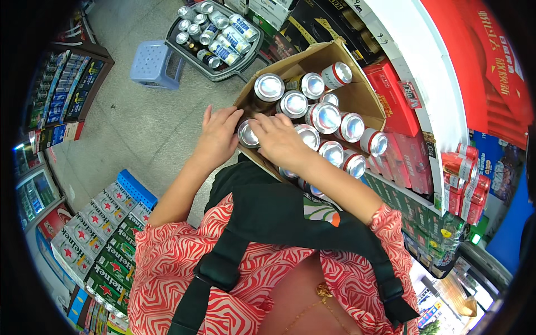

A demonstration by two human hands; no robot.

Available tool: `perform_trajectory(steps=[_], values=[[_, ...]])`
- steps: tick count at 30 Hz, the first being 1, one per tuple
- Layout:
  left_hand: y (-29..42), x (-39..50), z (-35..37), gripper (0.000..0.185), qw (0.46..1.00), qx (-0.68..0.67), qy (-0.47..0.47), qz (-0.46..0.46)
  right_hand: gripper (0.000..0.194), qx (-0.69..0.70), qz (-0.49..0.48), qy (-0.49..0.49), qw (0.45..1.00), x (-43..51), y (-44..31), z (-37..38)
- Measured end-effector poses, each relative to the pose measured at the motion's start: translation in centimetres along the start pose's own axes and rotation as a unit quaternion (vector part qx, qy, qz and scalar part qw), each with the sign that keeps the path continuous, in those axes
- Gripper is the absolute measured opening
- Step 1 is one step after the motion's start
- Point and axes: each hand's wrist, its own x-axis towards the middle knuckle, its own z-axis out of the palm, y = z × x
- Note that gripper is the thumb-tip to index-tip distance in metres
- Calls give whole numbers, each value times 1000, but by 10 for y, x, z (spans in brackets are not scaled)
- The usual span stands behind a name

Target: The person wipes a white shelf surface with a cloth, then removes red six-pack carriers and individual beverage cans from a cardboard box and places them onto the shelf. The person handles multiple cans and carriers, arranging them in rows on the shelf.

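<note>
An open cardboard box (364,79) stands in front of me, filled with upright drink cans (326,118) of different sizes, their silver ends up. My left hand (217,130) is at the box's left edge, its fingertips by the rim and close to one can (248,134). Over the same can and the cans beside it lies my right hand (278,138), palm down, fingers reaching into the box. The undersides of both hands are hidden, so whether either grips a can does not show.
A dark basket (230,75) of cans and a blue plastic stool (150,65) stand beyond the box. Stacked beer cartons (104,234) are at lower left. A white shelf edge (448,63) curves along the right, with red boxes (391,98) beneath and red cans (465,180) nearby.
</note>
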Motion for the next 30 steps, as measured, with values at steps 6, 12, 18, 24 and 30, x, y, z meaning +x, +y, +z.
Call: perform_trajectory(steps=[6,12,18,24,30], values=[[-4,-4,-3,53,999,-1,-29,-13,47,-82,7,-80,993,23,-9,24],[8,-8,3,71,996,52,-65,-28,50,-29,21,-102,994,31,-6,24],[17,-3,-6,90,996,-38,-63,-52,69,125,80,-27,989,20,-1,-37],[49,36,-38,93,972,-197,-126,-3,68,234,103,50,966,-24,23,-146],[118,98,-42,84,937,-293,-154,109,69,256,139,132,947,-91,42,-220]])
